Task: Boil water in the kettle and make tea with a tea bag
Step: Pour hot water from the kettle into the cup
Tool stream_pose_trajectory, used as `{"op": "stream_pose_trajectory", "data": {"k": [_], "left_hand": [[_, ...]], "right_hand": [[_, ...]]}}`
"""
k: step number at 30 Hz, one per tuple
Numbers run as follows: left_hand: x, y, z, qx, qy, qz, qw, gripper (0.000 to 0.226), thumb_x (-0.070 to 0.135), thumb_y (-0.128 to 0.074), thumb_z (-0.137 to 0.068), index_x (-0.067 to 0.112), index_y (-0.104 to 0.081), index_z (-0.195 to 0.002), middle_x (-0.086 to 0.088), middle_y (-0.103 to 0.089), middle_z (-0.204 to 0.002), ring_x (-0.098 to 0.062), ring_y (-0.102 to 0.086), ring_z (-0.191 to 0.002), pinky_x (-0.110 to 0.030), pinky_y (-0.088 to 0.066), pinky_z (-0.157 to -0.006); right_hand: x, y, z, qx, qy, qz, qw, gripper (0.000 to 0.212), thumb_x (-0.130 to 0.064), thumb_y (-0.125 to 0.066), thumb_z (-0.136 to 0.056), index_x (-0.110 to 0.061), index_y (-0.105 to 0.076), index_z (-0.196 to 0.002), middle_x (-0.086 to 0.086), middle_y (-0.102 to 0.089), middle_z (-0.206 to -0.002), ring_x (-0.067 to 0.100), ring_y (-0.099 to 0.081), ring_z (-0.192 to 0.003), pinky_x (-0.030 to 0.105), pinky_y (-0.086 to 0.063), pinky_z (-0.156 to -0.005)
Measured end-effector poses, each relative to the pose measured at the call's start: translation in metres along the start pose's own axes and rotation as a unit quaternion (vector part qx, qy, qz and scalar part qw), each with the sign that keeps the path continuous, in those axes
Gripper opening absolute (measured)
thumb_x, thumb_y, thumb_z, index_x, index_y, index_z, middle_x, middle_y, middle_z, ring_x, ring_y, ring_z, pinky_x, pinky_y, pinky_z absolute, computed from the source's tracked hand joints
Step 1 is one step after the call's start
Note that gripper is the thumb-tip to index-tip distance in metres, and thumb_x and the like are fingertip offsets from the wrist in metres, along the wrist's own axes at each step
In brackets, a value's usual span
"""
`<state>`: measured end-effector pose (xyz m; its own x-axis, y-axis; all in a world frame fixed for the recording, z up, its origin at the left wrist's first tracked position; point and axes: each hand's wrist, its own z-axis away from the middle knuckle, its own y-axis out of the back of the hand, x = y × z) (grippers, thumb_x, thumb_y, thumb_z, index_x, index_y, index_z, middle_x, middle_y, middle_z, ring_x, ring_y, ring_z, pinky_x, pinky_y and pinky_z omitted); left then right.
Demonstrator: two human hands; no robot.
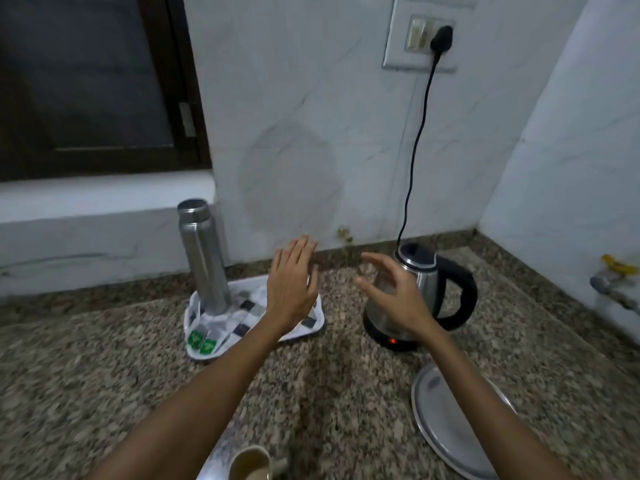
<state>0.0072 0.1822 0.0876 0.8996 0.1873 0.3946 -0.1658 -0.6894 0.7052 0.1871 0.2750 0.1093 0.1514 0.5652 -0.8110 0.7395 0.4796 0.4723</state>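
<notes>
A steel electric kettle point(429, 282) with a black handle stands on its black base at the back right of the granite counter; a red light point(392, 340) glows on the base. Its black cord point(417, 140) runs up to a plug in the wall socket point(441, 39). Two green-tagged tea bags point(202, 341) lie at the front left corner of a white patterned tray point(304, 332). A pale cup point(251, 462) sits at the bottom edge. My left hand point(292, 289) hovers flat over the tray, holding nothing. My right hand point(393, 296) is spread just left of the kettle's body, fingers apart.
A tall steel bottle point(204, 254) stands upright on the tray's back left. A round steel plate point(457, 424) lies on the counter in front of the kettle. Marble walls close the back and right side. A dark window point(86, 74) sits above a ledge at left.
</notes>
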Motion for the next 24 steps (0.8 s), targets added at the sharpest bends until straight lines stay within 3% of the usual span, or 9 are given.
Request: {"op": "stream_pose_trajectory", "data": {"k": [3, 8, 12, 15, 18, 24], "left_hand": [[0.025, 0.005, -0.071, 0.033, -0.039, -0.007, 0.999, 0.045, 0.019, -0.047, -0.094, 0.011, -0.044, -0.138, -0.009, -0.04, -0.148, -0.026, -0.034, -0.138, -0.042, -0.019, -0.115], [0.058, 0.015, -0.179, 0.084, -0.079, -0.019, 0.993, 0.048, 0.021, -0.046, -0.093, 0.012, -0.041, -0.14, -0.008, -0.036, -0.151, -0.025, -0.029, -0.141, -0.043, -0.017, -0.116], [0.071, 0.022, -0.253, 0.113, -0.105, -0.07, 0.986, 0.051, 0.024, -0.044, -0.094, 0.012, -0.036, -0.142, -0.008, -0.031, -0.153, -0.026, -0.024, -0.142, -0.043, -0.014, -0.117], [0.076, 0.024, -0.3, 0.123, -0.115, -0.109, 0.98, 0.053, 0.026, -0.044, -0.094, 0.013, -0.032, -0.144, -0.007, -0.025, -0.156, -0.025, -0.018, -0.144, -0.044, -0.01, -0.118], [0.079, 0.024, -0.339, 0.133, -0.103, -0.126, 0.978, 0.056, 0.025, -0.044, -0.093, 0.014, -0.028, -0.146, -0.006, -0.018, -0.158, -0.025, -0.011, -0.146, -0.044, -0.007, -0.118], [0.079, 0.009, -0.371, 0.133, -0.077, -0.144, 0.978, 0.073, 0.016, -0.047, -0.085, 0.014, -0.014, -0.15, -0.003, -0.007, -0.16, -0.024, -0.001, -0.147, -0.047, -0.001, -0.117]], "right_hand": [[-0.022, 0.035, -0.06, 0.08, 0.049, 0.0, 0.996, 0.042, -0.029, -0.068, -0.088, -0.022, -0.055, -0.127, -0.007, -0.056, -0.13, 0.007, -0.049, -0.123, 0.025, -0.039, -0.103], [-0.052, 0.085, -0.164, 0.195, 0.11, 0.013, 0.975, 0.045, -0.03, -0.064, -0.091, -0.017, -0.052, -0.133, -0.011, -0.051, -0.131, -0.003, -0.044, -0.118, 0.019, -0.035, -0.102], [-0.064, 0.113, -0.243, 0.261, 0.134, 0.067, 0.954, 0.053, -0.037, -0.059, -0.092, -0.018, -0.044, -0.139, -0.001, -0.045, -0.144, 0.011, -0.04, -0.132, 0.024, -0.034, -0.105], [-0.065, 0.129, -0.296, 0.29, 0.121, 0.18, 0.932, 0.064, -0.045, -0.051, -0.094, -0.018, -0.031, -0.149, 0.001, -0.028, -0.157, 0.018, -0.021, -0.145, 0.037, -0.023, -0.117], [-0.062, 0.141, -0.333, 0.293, 0.096, 0.277, 0.91, 0.07, -0.054, -0.042, -0.095, -0.019, -0.021, -0.152, -0.003, -0.015, -0.161, 0.021, -0.004, -0.149, 0.042, -0.008, -0.12], [-0.05, 0.148, -0.371, 0.303, 0.082, 0.347, 0.884, 0.072, -0.06, -0.033, -0.095, -0.022, -0.013, -0.153, -0.007, -0.011, -0.161, 0.023, 0.005, -0.149, 0.05, -0.001, -0.119]]}}
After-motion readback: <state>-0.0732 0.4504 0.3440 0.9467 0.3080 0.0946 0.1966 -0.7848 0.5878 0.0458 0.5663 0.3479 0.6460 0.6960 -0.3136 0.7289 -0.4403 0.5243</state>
